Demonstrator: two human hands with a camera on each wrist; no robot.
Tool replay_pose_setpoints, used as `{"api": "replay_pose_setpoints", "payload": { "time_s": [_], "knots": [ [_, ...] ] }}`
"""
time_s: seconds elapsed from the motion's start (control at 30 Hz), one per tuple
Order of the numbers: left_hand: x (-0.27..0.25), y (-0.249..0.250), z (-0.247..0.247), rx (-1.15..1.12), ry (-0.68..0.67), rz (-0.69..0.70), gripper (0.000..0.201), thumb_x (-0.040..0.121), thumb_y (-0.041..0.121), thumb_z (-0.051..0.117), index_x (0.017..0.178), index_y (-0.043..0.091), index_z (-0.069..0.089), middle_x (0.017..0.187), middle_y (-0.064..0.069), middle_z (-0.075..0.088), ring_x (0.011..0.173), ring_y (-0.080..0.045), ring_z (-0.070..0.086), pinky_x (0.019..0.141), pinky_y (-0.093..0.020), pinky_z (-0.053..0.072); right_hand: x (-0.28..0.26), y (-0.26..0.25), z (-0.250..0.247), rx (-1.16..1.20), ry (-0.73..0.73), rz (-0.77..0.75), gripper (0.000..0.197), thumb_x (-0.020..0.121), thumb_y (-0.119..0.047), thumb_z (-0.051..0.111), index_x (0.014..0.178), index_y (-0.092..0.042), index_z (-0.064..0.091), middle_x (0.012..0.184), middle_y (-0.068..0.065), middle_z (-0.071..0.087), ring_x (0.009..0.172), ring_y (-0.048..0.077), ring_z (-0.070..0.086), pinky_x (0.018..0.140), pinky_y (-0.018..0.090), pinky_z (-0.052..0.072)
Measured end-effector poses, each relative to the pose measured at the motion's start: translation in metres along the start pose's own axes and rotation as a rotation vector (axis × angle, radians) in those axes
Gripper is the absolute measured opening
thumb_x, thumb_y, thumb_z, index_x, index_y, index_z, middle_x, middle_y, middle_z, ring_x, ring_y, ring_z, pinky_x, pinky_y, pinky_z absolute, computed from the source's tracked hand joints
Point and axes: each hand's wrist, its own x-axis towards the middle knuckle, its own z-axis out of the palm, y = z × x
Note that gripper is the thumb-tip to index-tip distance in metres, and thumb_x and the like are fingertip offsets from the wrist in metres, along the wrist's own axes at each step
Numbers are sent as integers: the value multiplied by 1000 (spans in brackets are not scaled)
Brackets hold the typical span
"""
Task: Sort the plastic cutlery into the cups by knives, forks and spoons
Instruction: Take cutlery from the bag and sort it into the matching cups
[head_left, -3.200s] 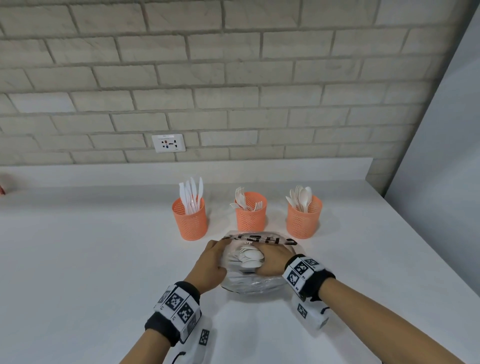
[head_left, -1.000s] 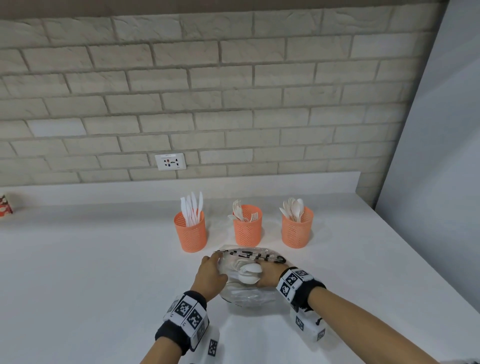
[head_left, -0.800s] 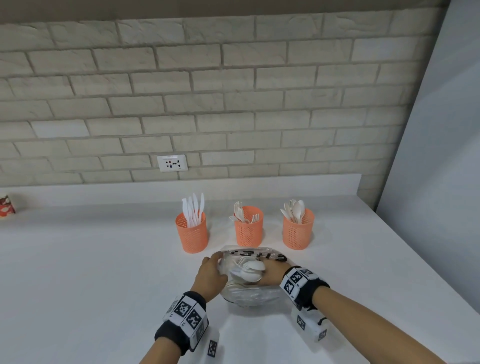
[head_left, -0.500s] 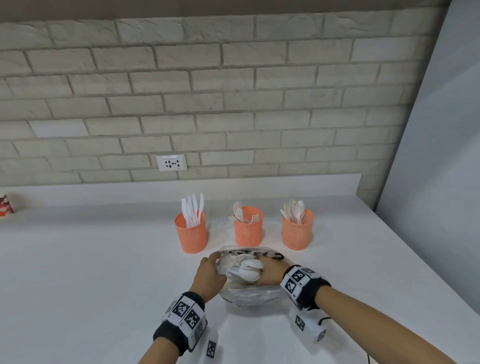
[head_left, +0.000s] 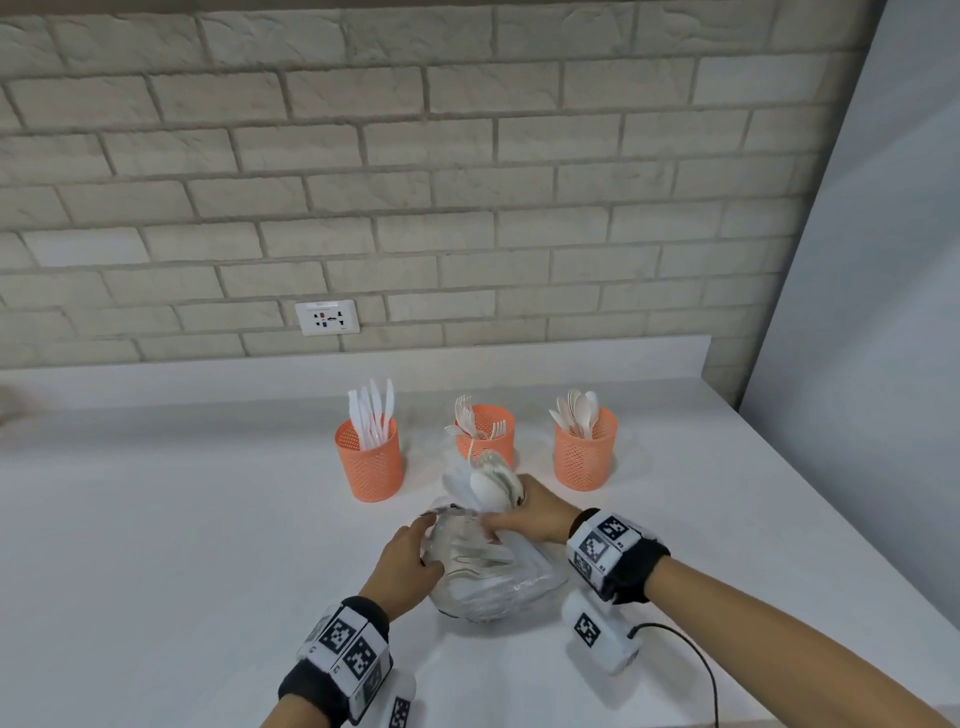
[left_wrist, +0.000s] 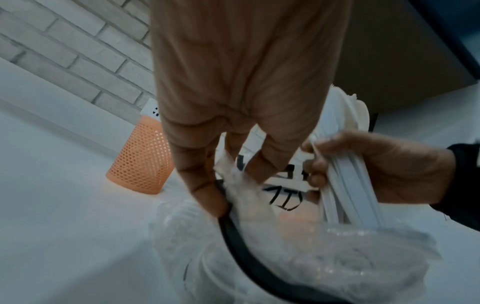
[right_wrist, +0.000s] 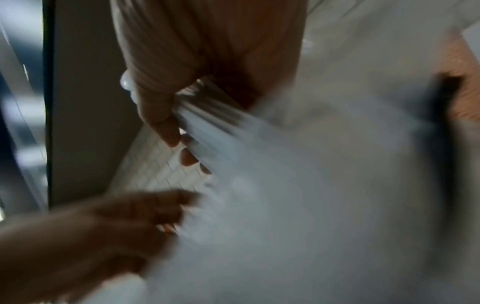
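Observation:
A clear plastic bag (head_left: 493, 582) with black lettering lies on the white counter (head_left: 156, 545) in front of three orange mesh cups. My right hand (head_left: 524, 517) grips a bundle of white plastic spoons (head_left: 488, 486), bowls up, partly out of the bag's mouth; the handles (left_wrist: 348, 191) run through its curled fingers. My left hand (head_left: 410, 558) pinches the bag's rim (left_wrist: 228, 179) on the left side. The left cup (head_left: 370, 460) holds knives, the middle cup (head_left: 485, 431) forks, the right cup (head_left: 585, 452) spoons. The right wrist view is blurred.
A brick wall with a socket (head_left: 327, 317) rises behind a low ledge at the counter's back. A grey panel (head_left: 857, 312) bounds the right side. A black cable (head_left: 691, 660) trails from my right wrist over the counter's near right part.
My right hand has lifted the spoon bundle up out of the bag, toward the cups. My left hand still holds the bag's rim, and the bag's mouth has crumpled.

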Motion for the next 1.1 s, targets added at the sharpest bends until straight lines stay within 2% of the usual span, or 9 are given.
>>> {"api": "replay_pose_setpoints", "payload": {
  "time_s": [0.1, 0.2, 0.33, 0.43, 0.57, 0.73, 0.9, 1.0, 1.1],
  "knots": [
    [-4, 6, -8, -73, 249, 71, 34, 86, 4, 54, 119, 13, 58, 118, -10, 49, 94, -20, 55, 85, -23, 44, -4, -26, -12, 411, 115, -56, 7, 84, -6, 66, 84, -11, 61, 61, -5, 66, 60, 8, 63, 61, 22, 54],
    [-10, 27, -21, -483, 483, 64, 18, 91, 5, 50, 98, 13, 64, 104, -8, 59, 85, -19, 59, 70, -18, 46, -6, -49, -30, 685, 299, -110, 20, 84, -1, 61, 66, -9, 59, 54, -6, 62, 55, 9, 58, 53, 20, 50],
    [-11, 62, -24, -1391, -22, -261, 28, 98, 20, 39, 100, -1, 56, 96, -20, 63, 84, -27, 62, 68, -29, 55, -7, -62, -31, 795, 450, -161, 20, 83, -2, 63, 65, -10, 60, 50, -8, 61, 53, 8, 58, 52, 20, 50],
    [-7, 80, -15, -1604, -259, -396, 45, 99, 34, 34, 105, -8, 51, 101, -23, 59, 91, -34, 58, 80, -41, 49, -8, -65, -16, 751, 548, -190, 19, 81, -3, 67, 66, -12, 60, 57, -2, 60, 55, 9, 59, 56, 20, 50],
    [-7, 97, -7, -1754, -414, -446, 63, 98, 46, 25, 112, -9, 50, 93, -24, 61, 87, -34, 58, 72, -48, 56, -9, -66, 5, 735, 662, -206, 21, 79, 0, 69, 70, -14, 57, 61, -1, 58, 46, -1, 58, 49, 13, 49],
    [-1, 107, -10, -1961, -347, -501, 58, 100, 43, 26, 127, -6, 42, 99, -23, 59, 88, -32, 57, 48, -49, 54, -10, -66, 16, 720, 729, -216, 23, 74, 4, 71, 66, -13, 57, 55, -4, 59, 46, -2, 58, 50, 15, 49],
    [14, 106, -9, -1839, -336, -363, 42, 101, 15, 31, 140, 1, 38, 120, -22, 58, 115, -34, 54, 63, -37, 59, -9, -56, 27, 711, 703, -190, 32, 72, 6, 72, 72, -24, 59, 61, -13, 65, 57, -6, 63, 62, 16, 52],
    [15, 107, -7, -1869, -346, -315, 40, 100, 17, 33, 134, 4, 47, 106, -17, 66, 93, -27, 67, 61, -36, 60, -5, -51, 27, 719, 706, -131, 30, 70, 3, 74, 75, -24, 61, 72, -8, 67, 68, 3, 66, 73, 27, 55],
    [12, 108, -6, -1791, -351, -290, 36, 100, 17, 32, 126, 2, 53, 99, -17, 69, 82, -28, 70, 61, -37, 60, 3, -46, 26, 724, 689, -61, 36, 66, -8, 79, 96, -8, 59, 83, 2, 69, 81, 17, 67, 81, 34, 55]
  ]
}}
